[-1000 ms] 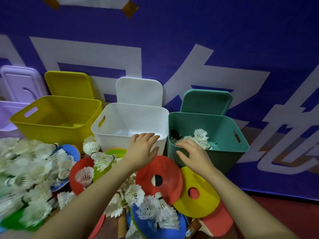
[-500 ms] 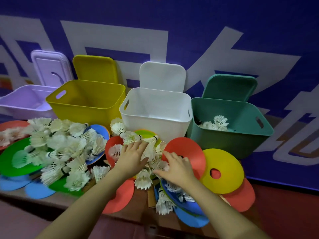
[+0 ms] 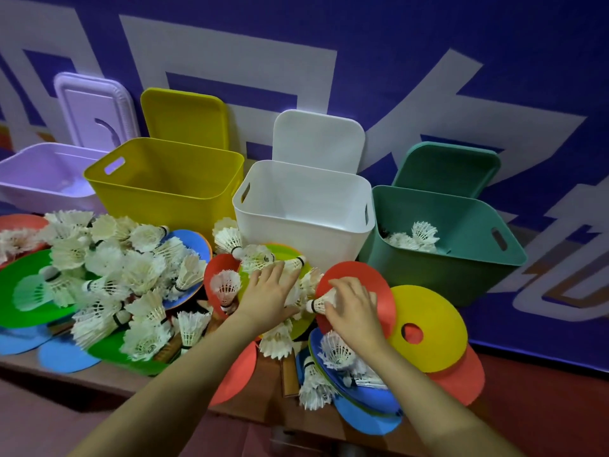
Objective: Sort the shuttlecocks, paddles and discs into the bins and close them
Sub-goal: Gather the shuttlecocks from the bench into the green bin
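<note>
Item: feather shuttlecock (image 3: 321, 303), white, cork end pointing left. My right hand (image 3: 354, 311) had its fingers curled round the skirt, over the red disc (image 3: 379, 285), which leaned on a yellow disc (image 3: 438, 324).

Item: loose shuttlecocks on the lime-green disc (image 3: 290, 250). My left hand (image 3: 268, 291) lay over them with fingers nearly straight; whether it pinched any underneath I could not tell.

Item: main heap of shuttlecocks (image 3: 108, 275), left, spread across green (image 3: 19, 291) and blue (image 3: 194, 242) discs.

Item: four bins, all open, lids propped behind. Lilac bin (image 3: 19, 189), yellow bin (image 3: 155, 189) and white bin (image 3: 296, 232) showed nothing inside from here; the teal bin (image 3: 461, 258) held a few shuttlecocks (image 3: 418, 237).

Handling note, by my judgement: shuttlecocks very light, feathers brittle and easily crushed or snagged on neighbours; best taken at the cork or with a loose cage of fingers round the skirt, never squeezed. Discs thin, smooth and probably bendy; best pinched at the rim or the centre hole.

Progress: early, most stock unsorted.
</note>
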Motion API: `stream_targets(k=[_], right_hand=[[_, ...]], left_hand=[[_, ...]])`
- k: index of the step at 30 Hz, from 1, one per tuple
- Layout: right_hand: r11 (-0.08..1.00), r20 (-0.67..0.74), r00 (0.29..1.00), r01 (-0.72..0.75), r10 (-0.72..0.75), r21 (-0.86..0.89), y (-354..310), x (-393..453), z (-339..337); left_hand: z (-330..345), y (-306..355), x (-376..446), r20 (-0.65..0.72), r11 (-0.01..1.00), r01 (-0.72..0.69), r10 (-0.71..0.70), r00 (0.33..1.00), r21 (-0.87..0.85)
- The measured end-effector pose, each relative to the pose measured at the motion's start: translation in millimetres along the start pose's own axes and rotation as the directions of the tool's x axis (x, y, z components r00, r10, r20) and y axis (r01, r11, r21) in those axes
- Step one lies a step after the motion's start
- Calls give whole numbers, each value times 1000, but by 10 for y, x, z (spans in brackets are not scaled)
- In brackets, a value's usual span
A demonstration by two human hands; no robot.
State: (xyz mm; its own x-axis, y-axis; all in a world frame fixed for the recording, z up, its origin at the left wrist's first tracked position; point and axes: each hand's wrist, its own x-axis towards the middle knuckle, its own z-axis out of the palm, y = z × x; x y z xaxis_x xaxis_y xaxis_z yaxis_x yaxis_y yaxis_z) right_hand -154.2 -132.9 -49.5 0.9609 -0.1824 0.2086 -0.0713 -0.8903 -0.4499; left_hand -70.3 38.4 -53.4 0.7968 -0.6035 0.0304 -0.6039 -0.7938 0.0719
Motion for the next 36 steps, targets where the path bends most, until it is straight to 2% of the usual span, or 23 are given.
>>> stream_targets(k=[3,6,8,11,16,21,25,28,32,36], right_hand=[[1000,38,999,10,-10,19,48,18,-15],[998,166,986,-1,13,-68,81,5,48],[996,242,970,-15,35,-83,117,-14,104],[995,311,950,-11,40,-94,195,-48,164],[997,293,956,10,12,-73,326,-50,200],[978,245,966,125,-81,-168,414,-16,196],[953,282,936,263,-213,-154,465,31,207],[951,227,938,292,-263,-104,460,25,173],[942,9,946,322,-323,-92,448,-26,12],[942,-138,935,308,-326,-138,520,70,-300]], left_hand=[[60,25,24,25,993,-22,19,999,118],[97,4,5,-31,991,-39,43,999,128],[161,-53,12,-143,990,-68,86,986,124],[192,-93,-26,-282,993,-119,116,952,7],[207,-63,-92,-408,983,-162,112,906,-91],[195,-15,-115,-442,983,-162,110,890,-82],[140,30,-110,-464,978,-174,103,880,-112],[97,36,-89,-483,973,-177,84,872,-151],[8,63,-12,-505,960,-200,76,860,-196],[-190,212,218,-556,946,-234,74,828,-222]])
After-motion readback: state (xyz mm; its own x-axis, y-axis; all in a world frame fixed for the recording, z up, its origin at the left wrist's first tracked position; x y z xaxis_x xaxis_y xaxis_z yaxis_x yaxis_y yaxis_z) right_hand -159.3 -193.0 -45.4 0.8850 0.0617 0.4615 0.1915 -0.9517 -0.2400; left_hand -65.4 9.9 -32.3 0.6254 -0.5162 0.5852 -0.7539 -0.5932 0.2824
